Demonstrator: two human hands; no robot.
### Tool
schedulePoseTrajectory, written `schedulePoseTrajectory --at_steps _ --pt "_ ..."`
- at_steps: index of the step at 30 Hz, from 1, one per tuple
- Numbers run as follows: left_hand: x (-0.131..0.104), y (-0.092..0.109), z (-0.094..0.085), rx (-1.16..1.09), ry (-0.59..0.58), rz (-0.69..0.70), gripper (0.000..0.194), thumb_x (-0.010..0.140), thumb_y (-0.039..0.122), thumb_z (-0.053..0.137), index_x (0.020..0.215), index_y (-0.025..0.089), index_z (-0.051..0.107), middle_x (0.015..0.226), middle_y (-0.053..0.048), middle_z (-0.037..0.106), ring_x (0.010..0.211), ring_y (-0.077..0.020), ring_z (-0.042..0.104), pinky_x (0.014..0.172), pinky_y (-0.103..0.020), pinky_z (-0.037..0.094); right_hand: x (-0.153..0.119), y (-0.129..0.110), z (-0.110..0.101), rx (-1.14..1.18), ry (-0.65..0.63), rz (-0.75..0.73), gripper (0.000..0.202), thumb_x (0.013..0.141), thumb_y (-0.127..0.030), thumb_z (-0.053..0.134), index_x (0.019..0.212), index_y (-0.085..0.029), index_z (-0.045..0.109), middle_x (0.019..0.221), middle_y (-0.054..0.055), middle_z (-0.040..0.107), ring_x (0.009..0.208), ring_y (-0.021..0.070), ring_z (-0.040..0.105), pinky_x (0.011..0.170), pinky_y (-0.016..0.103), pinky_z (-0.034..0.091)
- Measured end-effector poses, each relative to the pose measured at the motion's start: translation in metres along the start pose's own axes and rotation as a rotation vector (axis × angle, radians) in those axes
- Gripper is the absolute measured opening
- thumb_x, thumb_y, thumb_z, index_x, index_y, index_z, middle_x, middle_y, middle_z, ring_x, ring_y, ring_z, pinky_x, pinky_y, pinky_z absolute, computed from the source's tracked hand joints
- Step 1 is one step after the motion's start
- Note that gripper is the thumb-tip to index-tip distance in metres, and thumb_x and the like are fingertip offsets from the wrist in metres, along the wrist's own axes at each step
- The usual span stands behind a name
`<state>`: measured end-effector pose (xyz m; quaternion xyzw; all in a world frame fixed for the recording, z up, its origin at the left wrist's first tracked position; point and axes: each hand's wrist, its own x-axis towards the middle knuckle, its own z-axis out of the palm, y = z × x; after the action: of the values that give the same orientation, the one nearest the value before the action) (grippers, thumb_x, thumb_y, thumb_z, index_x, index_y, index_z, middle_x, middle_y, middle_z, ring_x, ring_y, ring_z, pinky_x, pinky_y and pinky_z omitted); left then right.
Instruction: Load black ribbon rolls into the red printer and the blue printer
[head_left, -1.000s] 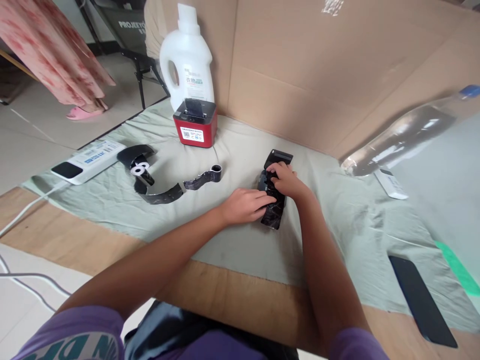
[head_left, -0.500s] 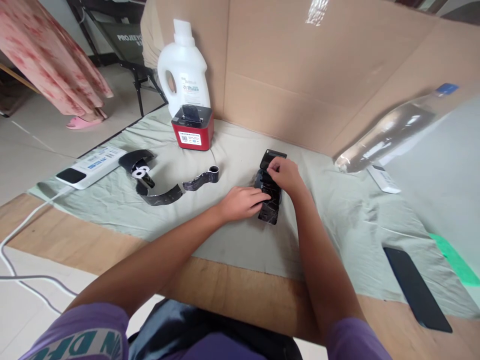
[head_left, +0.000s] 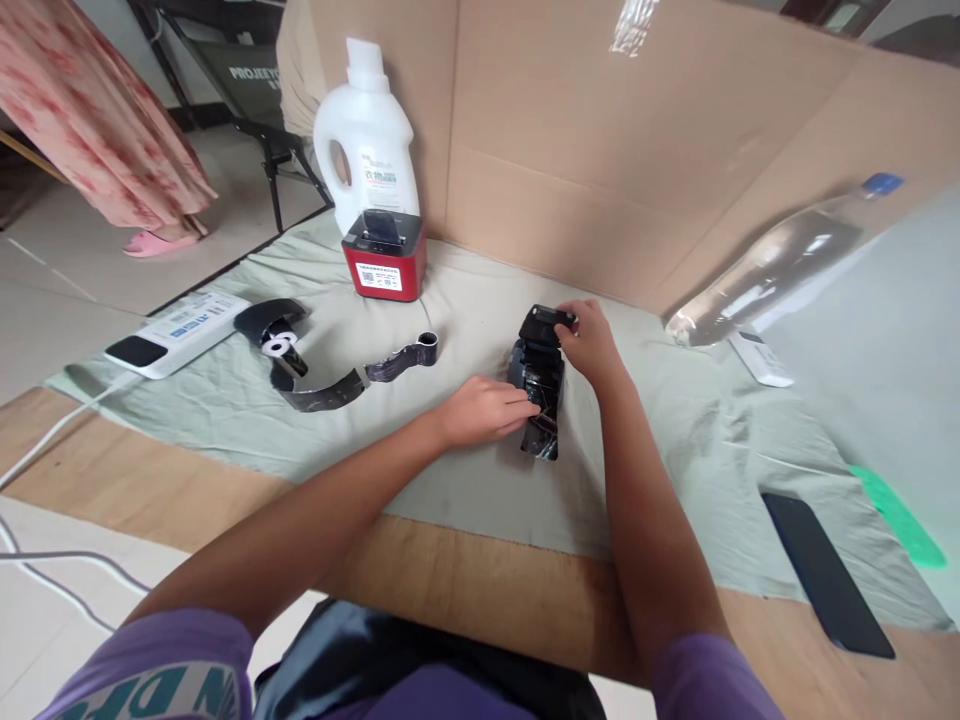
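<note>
Looking forward and down, the head view shows both hands working at a small black machine [head_left: 516, 368] on the pale green cloth [head_left: 450, 490] that covers most of the bench [head_left: 480, 555]. The machine's lid [head_left: 541, 325] stands open at the far end, and a glossy black strip [head_left: 541, 447] runs over the body towards the person. The right hand [head_left: 589, 338] has a narrow grip, thumb and fingers holding the lid by its right corner. The left hand [head_left: 487, 410] lies with its fingertips on the strip; whether its grip pinches the strip or only presses on it, I cannot tell. Left of the hands lies a short strip [head_left: 397, 362] with one curled end, then a long curved strip [head_left: 326, 393] beside small white rolls [head_left: 277, 346]. Farther back, a red box [head_left: 384, 272] stands in front of a white jug [head_left: 366, 130]. On the right, a clear bottle [head_left: 780, 260] with a blue cap leans against the cardboard [head_left: 555, 130], and a dark phone [head_left: 825, 575] lies near the front edge.
</note>
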<state>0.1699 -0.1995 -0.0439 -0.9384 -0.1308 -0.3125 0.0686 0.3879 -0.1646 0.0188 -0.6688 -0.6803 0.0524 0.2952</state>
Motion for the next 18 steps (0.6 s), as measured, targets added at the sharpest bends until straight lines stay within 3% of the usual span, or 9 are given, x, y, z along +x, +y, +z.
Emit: schedulePoseTrajectory --at_steps 5,11,14,18 --pt "0.000 0.000 0.002 -0.054 0.002 -0.019 0.023 0.093 0.021 0.047 0.098 0.023 0.070 0.079 0.000 0.070 0.070 -0.0113 0.065 0.057 -0.026 0.038 -0.004 -0.003 -0.023 0.005 -0.243 -0.093 0.023 0.077 -0.015 0.058 0.099 -0.019 0.063 0.102 0.007 0.056 0.078 0.0194 0.054 0.078 0.037 0.048" --pt "0.001 0.000 0.000 -0.122 -0.021 -0.086 0.024 0.086 0.019 0.049 0.093 0.024 0.071 0.077 0.000 0.070 0.066 -0.0116 0.063 0.057 -0.024 0.039 -0.010 -0.010 -0.028 -0.096 -0.437 -0.086 0.028 0.075 -0.010 0.059 0.101 -0.021 0.064 0.102 0.007 0.058 0.079 0.0191 0.055 0.075 0.034 0.047" --pt "0.001 0.000 -0.001 -0.133 -0.030 -0.089 0.024 0.085 0.018 0.049 0.094 0.024 0.071 0.077 0.000 0.071 0.066 -0.0117 0.063 0.056 -0.024 0.038 -0.009 -0.009 -0.025 -0.102 -0.490 -0.047 0.024 0.077 -0.014 0.062 0.100 -0.020 0.065 0.102 0.007 0.060 0.080 0.0196 0.056 0.073 0.033 0.047" --pt "0.000 0.000 0.000 -0.132 -0.021 -0.098 0.024 0.085 0.019 0.049 0.093 0.025 0.071 0.078 0.001 0.072 0.066 -0.0116 0.063 0.055 -0.025 0.036 -0.006 -0.008 -0.020 -0.076 -0.465 0.025 0.027 0.080 -0.021 0.064 0.106 -0.020 0.066 0.106 0.009 0.060 0.084 0.0207 0.057 0.079 0.036 0.048"
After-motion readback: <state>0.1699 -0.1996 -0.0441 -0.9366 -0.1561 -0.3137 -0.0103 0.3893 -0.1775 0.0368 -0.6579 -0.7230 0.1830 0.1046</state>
